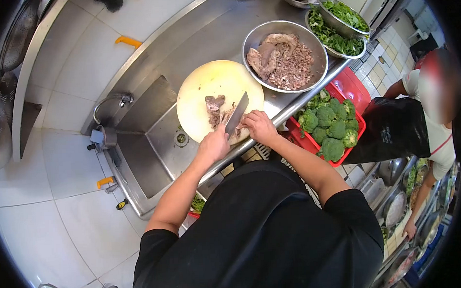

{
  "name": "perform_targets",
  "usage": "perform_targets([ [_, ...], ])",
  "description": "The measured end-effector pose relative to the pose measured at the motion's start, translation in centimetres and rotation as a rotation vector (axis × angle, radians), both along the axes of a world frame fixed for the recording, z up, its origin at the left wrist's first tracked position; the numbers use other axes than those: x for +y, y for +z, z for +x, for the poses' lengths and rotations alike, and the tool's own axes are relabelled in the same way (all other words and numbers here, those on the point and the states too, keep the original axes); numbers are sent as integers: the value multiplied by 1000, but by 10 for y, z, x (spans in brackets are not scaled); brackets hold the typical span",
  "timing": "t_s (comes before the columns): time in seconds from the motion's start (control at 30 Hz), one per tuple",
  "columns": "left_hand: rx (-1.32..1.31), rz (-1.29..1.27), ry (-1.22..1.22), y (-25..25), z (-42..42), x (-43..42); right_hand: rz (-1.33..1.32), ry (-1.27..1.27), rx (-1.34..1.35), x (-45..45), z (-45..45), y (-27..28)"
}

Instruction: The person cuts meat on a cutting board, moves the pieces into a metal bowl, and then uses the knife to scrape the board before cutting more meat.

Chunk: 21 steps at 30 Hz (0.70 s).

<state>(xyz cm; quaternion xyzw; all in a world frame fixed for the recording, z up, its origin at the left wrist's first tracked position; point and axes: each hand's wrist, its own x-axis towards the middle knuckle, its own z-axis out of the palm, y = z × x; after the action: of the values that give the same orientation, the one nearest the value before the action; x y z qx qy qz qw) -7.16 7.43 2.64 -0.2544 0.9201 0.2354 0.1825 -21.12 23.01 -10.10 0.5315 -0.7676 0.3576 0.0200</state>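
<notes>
My left hand (215, 144) is closed round the handle of a cleaver (236, 114), its blade slanting up over the cutting board. The round, pale yellow cutting board (200, 88) rests across the sink edge and the steel counter. Beside the blade, my right hand (259, 126) has its fingers curled on a piece of meat near the board's right edge; the fingers partly cover it. Shreds and a chunk of cooked meat (214, 103) lie left of the cleaver. A steel bowl (318, 81) of chopped and larger meat pieces stands just beyond the board.
A steel sink (144, 163) with a tap (125, 99) is on the left. At the right, a red basket (361, 130) holds broccoli (332, 121). Bowls of leafy greens (336, 41) stand at the far counter end. A co-worker (424, 99) in a black apron is at the right.
</notes>
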Motion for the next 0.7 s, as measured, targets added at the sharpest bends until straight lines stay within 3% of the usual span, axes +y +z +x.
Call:
perform_targets([
  [0.2, -8, 10, -22, 2, 38, 2, 170, -33, 112, -3, 8, -3],
  [0.3, -155, 13, -9, 26, 45, 2, 149, -24, 129, -3, 8, -2],
  [0.5, 71, 33, 32, -33, 9, 11, 98, -39, 75, -3, 4, -6],
  [0.7, -64, 18, 13, -13, 35, 14, 103, -17, 66, -2, 5, -3],
])
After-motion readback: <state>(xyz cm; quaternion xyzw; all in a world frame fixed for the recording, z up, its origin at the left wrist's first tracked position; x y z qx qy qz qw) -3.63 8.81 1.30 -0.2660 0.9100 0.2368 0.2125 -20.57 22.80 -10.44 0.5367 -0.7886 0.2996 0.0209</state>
